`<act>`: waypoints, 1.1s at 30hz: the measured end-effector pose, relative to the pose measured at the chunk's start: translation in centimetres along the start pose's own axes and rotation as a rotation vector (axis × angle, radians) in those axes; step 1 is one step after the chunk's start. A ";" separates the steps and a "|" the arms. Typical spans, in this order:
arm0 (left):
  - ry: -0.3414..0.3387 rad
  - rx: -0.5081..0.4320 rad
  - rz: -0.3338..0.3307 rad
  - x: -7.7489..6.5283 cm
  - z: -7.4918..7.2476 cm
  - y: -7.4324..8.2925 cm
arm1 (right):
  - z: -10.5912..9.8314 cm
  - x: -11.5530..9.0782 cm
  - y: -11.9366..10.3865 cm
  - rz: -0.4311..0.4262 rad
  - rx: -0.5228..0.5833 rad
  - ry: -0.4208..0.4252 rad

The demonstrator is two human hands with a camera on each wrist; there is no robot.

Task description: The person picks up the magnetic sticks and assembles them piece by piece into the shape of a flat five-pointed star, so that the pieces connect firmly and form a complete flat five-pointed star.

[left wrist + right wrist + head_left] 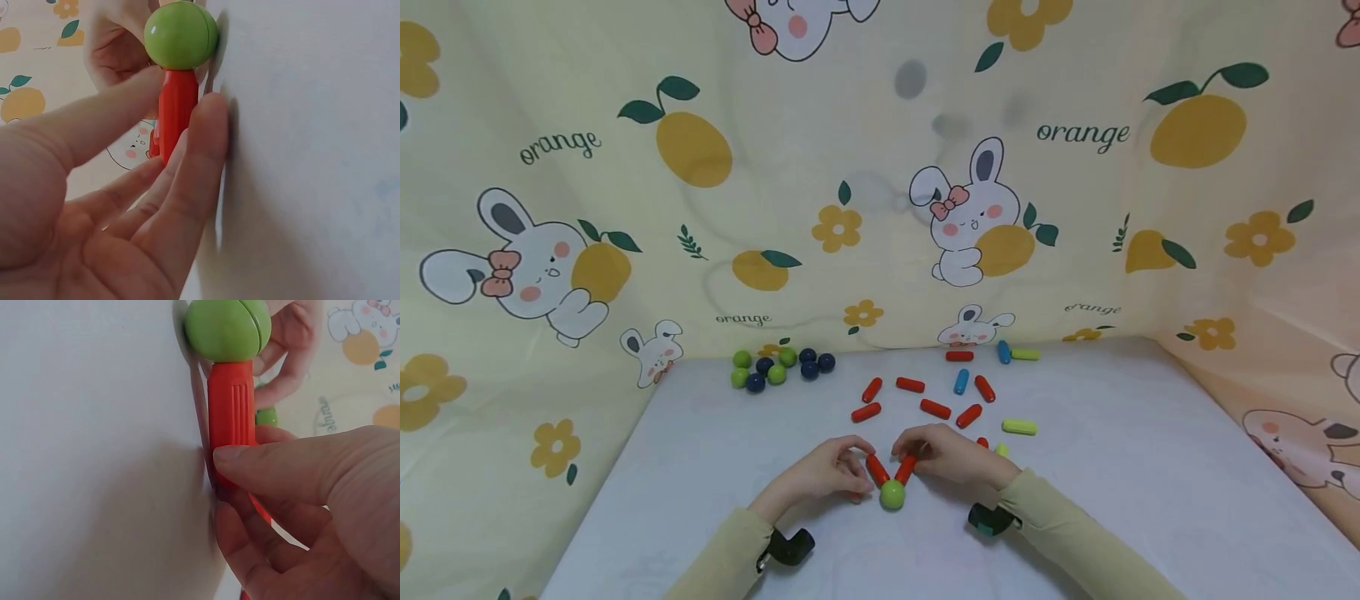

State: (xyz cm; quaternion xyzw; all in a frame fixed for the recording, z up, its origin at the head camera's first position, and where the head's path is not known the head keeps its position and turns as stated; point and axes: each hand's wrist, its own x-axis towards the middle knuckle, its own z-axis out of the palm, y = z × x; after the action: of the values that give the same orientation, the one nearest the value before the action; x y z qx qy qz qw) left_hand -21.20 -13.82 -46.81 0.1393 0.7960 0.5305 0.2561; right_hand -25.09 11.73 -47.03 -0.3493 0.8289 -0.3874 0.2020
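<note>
Green ball (892, 494) is on the tabletop (1097, 483) in the head view, left rod (877, 471) and right rod (906, 469) meeting it in a V; loose rods (936, 409) beyond, open room rightward. Left wrist: left hand (134, 237) holds left rod, best kept steady. Right wrist: right hand (306, 519) pinches right rod; press straight lengthwise.

Green ball (892, 495), red rods (877, 471), whitish table (1075, 483) — cream backdrop (820, 108) printed with rabbits and oranges.

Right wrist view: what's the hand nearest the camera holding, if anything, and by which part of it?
The right hand pinches a red rod near the end away from the green ball.
</note>
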 end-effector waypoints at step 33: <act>0.066 0.022 0.008 -0.2 0.3 -0.8 | -0.6 -0.1 -0.3 -0.019 0.020 0.106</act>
State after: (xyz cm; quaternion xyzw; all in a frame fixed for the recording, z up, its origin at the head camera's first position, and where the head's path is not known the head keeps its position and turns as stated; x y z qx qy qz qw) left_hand -20.87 -14.03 -47.62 0.1278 0.8091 0.5272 0.2261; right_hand -25.25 11.99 -46.40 -0.3342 0.8311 -0.4158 0.1575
